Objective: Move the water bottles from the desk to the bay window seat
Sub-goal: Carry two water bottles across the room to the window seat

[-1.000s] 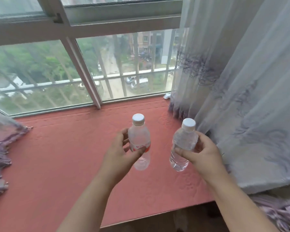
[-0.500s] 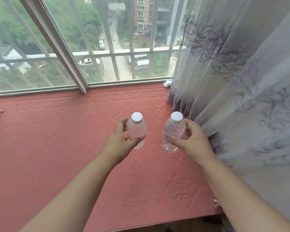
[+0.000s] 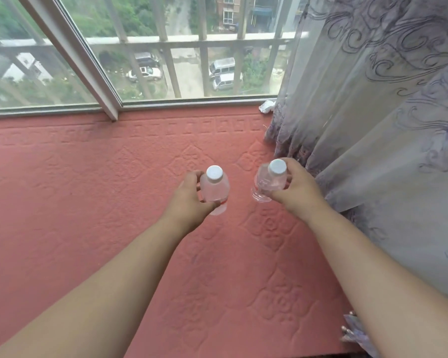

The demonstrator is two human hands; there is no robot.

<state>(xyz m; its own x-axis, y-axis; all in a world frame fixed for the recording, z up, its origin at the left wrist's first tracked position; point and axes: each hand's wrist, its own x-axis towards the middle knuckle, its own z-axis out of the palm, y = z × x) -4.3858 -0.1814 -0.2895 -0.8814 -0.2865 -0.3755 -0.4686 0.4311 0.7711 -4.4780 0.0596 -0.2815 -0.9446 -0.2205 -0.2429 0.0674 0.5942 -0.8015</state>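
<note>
Two small clear water bottles with white caps are upright over the pink quilted bay window seat. My left hand grips the left bottle, which has a red label edge near its bottom. My right hand grips the right bottle around its upper body. Both bottles are low over the cushion; I cannot tell whether their bases touch it. They stand about a hand's width apart, near the seat's right part.
A grey patterned curtain hangs at the right, close to my right hand. The window frame and glass run along the seat's far edge. A crumpled white object lies in the far right corner.
Both hands have carried the bottles forward and down toward the seat cushion, and the view has tilted further downward over the seat.
</note>
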